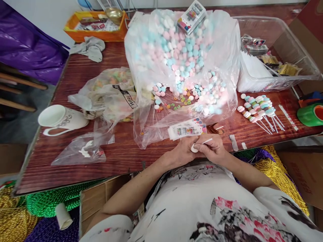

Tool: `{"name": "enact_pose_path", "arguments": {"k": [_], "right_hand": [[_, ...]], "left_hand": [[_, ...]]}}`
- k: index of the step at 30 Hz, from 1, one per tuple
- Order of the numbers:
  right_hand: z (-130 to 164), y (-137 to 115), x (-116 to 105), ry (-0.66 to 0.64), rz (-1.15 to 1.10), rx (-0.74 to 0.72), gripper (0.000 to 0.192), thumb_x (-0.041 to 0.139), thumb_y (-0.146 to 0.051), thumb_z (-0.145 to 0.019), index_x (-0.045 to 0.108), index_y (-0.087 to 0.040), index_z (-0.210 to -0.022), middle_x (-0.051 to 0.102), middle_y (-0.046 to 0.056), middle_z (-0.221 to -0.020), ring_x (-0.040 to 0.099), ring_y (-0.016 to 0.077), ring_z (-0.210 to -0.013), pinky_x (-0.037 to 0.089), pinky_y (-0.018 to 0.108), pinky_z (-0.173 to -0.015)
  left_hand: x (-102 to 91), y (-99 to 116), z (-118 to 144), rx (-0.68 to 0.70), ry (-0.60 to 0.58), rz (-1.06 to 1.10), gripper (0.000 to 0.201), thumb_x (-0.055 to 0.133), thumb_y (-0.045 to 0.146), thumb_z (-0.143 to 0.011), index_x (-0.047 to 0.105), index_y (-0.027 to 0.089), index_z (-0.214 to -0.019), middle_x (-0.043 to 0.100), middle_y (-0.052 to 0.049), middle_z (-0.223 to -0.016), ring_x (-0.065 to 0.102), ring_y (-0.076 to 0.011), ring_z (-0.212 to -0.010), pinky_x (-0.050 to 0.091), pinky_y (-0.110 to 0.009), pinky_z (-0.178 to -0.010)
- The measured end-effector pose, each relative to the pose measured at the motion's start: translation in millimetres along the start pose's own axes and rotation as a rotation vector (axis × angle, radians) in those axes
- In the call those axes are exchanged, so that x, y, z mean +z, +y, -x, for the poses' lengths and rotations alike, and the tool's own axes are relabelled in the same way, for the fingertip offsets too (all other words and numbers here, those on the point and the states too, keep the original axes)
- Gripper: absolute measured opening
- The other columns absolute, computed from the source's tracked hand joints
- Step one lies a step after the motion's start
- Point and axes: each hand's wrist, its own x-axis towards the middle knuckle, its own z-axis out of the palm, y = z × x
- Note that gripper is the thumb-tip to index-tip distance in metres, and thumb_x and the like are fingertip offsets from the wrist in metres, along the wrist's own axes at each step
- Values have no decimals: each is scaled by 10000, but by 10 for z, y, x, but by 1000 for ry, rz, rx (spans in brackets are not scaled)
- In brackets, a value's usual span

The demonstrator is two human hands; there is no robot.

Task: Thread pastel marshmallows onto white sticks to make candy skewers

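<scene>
at the near edge of the table (123, 152), my left hand (184, 148) is curled closed about a round white candy (194, 148); my right hand (214, 146) has thumb and fingers closed on a thin white stick (207, 141). the candy, smooth and matte, seems light, soft, easily dented, so i'd pinch its rim gently; the stick looks straight and stiff, best taken along its shaft.

On the bag's (99, 85) label (124, 96) you can read "Hap"; the lettering on the mug (75, 122) and cards (185, 130) is too small to make out.
</scene>
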Motion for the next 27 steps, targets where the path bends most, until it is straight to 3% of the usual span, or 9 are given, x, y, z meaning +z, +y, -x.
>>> {"name": "enact_pose_path", "arguments": {"k": [3,6,9,14,19,24,27], "right_hand": [[8,86,-7,52,-83,125,255,644,-331,-869,665,-197,-653,643,-9,-590,580,110,-550,470,243,-559],[20,168,-78,224,-196,241,295,677,-333,-845,636,-191,-589,581,-27,-525,507,97,-501,413,236,-507],[-1,205,-105,341,-222,242,241,719,-366,-804,674,-199,-636,582,-25,-531,484,102,-499,393,245,-491],[-78,206,-75,451,-202,229,261,725,-371,-799,654,-200,-616,545,-42,-517,433,87,-477,353,245,-488],[-70,257,16,444,-212,268,285,733,-384,-786,633,-191,-602,513,-52,-499,398,76,-460,323,233,-465],[-20,308,158,391,-217,343,314,727,-415,-778,622,-181,-597,484,-61,-472,383,69,-445,322,222,-453],[-46,287,115,273,-193,362,316,724,-413,-774,629,-179,-584,522,-47,-492,433,80,-474,362,225,-480]], "left_hand": [[-84,-7,34,1,12,48,411,783,426,-706,617,177,-988,640,6,-875,575,-165,-805,478,-263,-719],[-167,-65,85,-14,-16,34,569,809,416,-681,579,188,-1149,652,-2,-953,589,-184,-865,485,-275,-760],[-133,-160,105,-35,1,-96,389,755,385,-743,617,173,-1038,651,9,-850,578,-167,-772,472,-269,-708],[38,-270,122,-12,190,-387,206,679,312,-818,602,172,-947,640,-6,-777,569,-166,-698,428,-271,-647],[77,-307,116,53,290,-490,190,663,341,-833,561,183,-862,618,-16,-726,565,-167,-646,396,-264,-596],[69,-311,55,19,284,-277,221,690,364,-806,558,188,-830,626,3,-720,553,-141,-628,404,-246,-582],[62,-297,50,-6,238,-140,264,706,397,-792,585,181,-882,637,16,-751,560,-138,-664,429,-249,-620]]}}
